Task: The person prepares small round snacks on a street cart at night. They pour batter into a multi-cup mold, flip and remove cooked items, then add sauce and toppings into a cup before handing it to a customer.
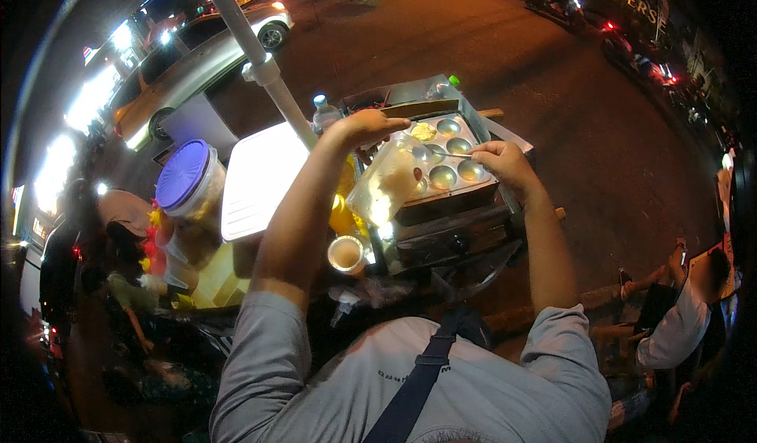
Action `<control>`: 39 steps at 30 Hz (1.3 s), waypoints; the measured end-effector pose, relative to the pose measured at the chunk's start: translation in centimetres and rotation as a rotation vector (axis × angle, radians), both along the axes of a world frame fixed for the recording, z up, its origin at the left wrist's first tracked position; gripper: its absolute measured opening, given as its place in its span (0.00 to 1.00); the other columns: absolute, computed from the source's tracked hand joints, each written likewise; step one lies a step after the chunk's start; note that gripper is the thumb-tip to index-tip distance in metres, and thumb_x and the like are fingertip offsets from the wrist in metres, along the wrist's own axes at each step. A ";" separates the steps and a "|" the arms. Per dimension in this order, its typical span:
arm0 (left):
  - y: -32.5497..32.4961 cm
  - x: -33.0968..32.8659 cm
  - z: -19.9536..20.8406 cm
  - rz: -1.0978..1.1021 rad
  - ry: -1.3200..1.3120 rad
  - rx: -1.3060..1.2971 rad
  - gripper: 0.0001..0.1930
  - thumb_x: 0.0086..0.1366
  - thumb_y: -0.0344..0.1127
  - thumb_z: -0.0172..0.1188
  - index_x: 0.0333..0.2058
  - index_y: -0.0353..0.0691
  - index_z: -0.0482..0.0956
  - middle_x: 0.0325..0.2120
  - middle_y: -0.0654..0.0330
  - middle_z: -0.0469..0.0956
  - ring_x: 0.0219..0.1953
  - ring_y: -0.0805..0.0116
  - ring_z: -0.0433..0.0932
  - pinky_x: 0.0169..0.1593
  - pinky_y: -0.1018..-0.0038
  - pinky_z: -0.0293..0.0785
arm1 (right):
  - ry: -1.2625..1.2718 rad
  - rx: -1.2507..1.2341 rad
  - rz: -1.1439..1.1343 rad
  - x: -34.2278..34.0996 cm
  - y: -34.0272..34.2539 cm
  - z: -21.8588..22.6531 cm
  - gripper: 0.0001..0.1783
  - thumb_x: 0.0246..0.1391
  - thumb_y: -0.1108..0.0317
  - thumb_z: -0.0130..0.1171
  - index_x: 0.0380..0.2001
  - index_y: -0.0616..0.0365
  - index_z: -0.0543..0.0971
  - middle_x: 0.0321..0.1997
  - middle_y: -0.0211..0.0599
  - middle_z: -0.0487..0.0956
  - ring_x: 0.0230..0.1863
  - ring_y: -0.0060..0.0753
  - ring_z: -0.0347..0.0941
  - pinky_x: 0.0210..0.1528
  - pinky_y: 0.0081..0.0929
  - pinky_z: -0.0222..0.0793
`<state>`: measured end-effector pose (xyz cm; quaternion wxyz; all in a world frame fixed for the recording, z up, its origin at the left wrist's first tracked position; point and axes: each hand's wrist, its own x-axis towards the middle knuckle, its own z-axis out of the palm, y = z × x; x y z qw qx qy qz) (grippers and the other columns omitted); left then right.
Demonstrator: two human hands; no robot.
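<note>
Right hand: I am seeing my right hand [505, 163] pinching, fingers nearly closed, a thin metal tool [453, 154] by its handle; its tip is reaching among the wells.
Left hand: my left hand [377, 130] is holding a tilted clear plastic container [390, 179] near its upper end, fingers stretched fairly straight across it; the thumb's hold is partly hidden, so I cannot tell how tight it is.
Container: it is leaning over the pan's left side, covering part of some wells, with pale matter showing through its wall.
Pan: a silvery metal pan with round wells [484, 183] is sitting in front of both hands; several wells are shining yellowish, and one is carrying a lumpy yellow mass [424, 132].
Handling: I am judging that a light, low pinch on the tool suits these shallow wells, with the container's mouth steady and close above them so drips are landing inside, and the wrist clear of probably hot metal.
Left of pan: a pale round cup [345, 254] is standing nearest me; a clear bottle with a blue cap [325, 116] is standing beyond the forearm.
Farther left: a broad white ribbed panel [264, 183] is lying beside a clear round tub with a purple lid [188, 176].
</note>
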<state>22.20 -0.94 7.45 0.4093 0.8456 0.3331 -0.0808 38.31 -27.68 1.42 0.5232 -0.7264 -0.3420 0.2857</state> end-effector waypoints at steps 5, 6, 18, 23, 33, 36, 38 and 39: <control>-0.7 -4.4 1.4 0.026 -0.172 0.124 0.33 0.71 0.64 0.56 0.45 0.31 0.79 0.36 0.51 0.80 0.38 0.59 0.82 0.37 0.62 0.86 | -0.106 0.091 -0.104 -0.2 -0.7 0.9 0.14 0.63 0.65 0.61 0.45 0.63 0.86 0.37 0.35 0.86 0.36 0.20 0.79 0.41 0.23 0.76; -1.1 -5.6 1.4 0.079 -0.228 0.132 0.33 0.71 0.64 0.55 0.44 0.31 0.79 0.36 0.50 0.80 0.38 0.59 0.83 0.37 0.63 0.85 | -0.127 0.084 -0.102 -0.2 -0.7 0.7 0.14 0.63 0.64 0.61 0.45 0.63 0.86 0.37 0.35 0.86 0.36 0.21 0.79 0.42 0.23 0.76; -5.7 -13.6 1.2 0.331 -0.796 0.035 0.26 0.76 0.55 0.53 0.46 0.32 0.75 0.29 0.60 0.74 0.32 0.72 0.79 0.41 0.71 0.84 | -0.972 0.137 0.126 -1.8 3.8 -4.5 0.12 0.58 0.64 0.64 0.42 0.56 0.84 0.37 0.46 0.84 0.40 0.54 0.81 0.42 0.48 0.77; -5.7 -15.5 1.0 0.409 -0.837 0.044 0.28 0.75 0.57 0.55 0.48 0.31 0.77 0.38 0.48 0.82 0.40 0.62 0.83 0.47 0.69 0.81 | -1.364 0.160 0.204 -2.5 4.8 -5.7 0.09 0.47 0.68 0.67 0.35 0.51 0.81 0.30 0.38 0.79 0.34 0.45 0.80 0.36 0.41 0.78; -7.1 -17.7 0.2 0.465 -0.817 -0.019 0.28 0.74 0.56 0.55 0.47 0.30 0.76 0.30 0.55 0.80 0.32 0.69 0.80 0.41 0.73 0.80 | -1.399 0.195 0.262 -3.4 5.1 -7.3 0.05 0.50 0.68 0.62 0.29 0.55 0.76 0.26 0.37 0.76 0.31 0.44 0.79 0.33 0.40 0.76; -7.6 -18.0 0.0 0.492 -0.794 -0.010 0.28 0.74 0.55 0.56 0.48 0.29 0.76 0.29 0.56 0.79 0.31 0.69 0.80 0.41 0.73 0.80 | -1.394 0.207 0.276 -3.7 5.1 -7.2 0.05 0.49 0.68 0.63 0.27 0.55 0.76 0.25 0.37 0.77 0.30 0.44 0.79 0.33 0.40 0.76; -7.7 -18.1 -0.2 0.496 -0.797 -0.028 0.28 0.74 0.56 0.56 0.48 0.30 0.76 0.28 0.57 0.78 0.31 0.69 0.79 0.40 0.74 0.79 | -1.389 0.201 0.273 -3.9 5.0 -6.9 0.05 0.50 0.68 0.62 0.26 0.55 0.76 0.26 0.37 0.77 0.30 0.45 0.79 0.33 0.40 0.76; -7.7 -18.2 -0.3 0.498 -0.800 -0.037 0.28 0.74 0.56 0.56 0.48 0.30 0.76 0.28 0.57 0.78 0.31 0.69 0.79 0.40 0.74 0.79 | -1.394 0.196 0.271 -4.0 5.0 -6.8 0.05 0.50 0.68 0.62 0.26 0.55 0.76 0.26 0.37 0.77 0.30 0.46 0.79 0.32 0.41 0.76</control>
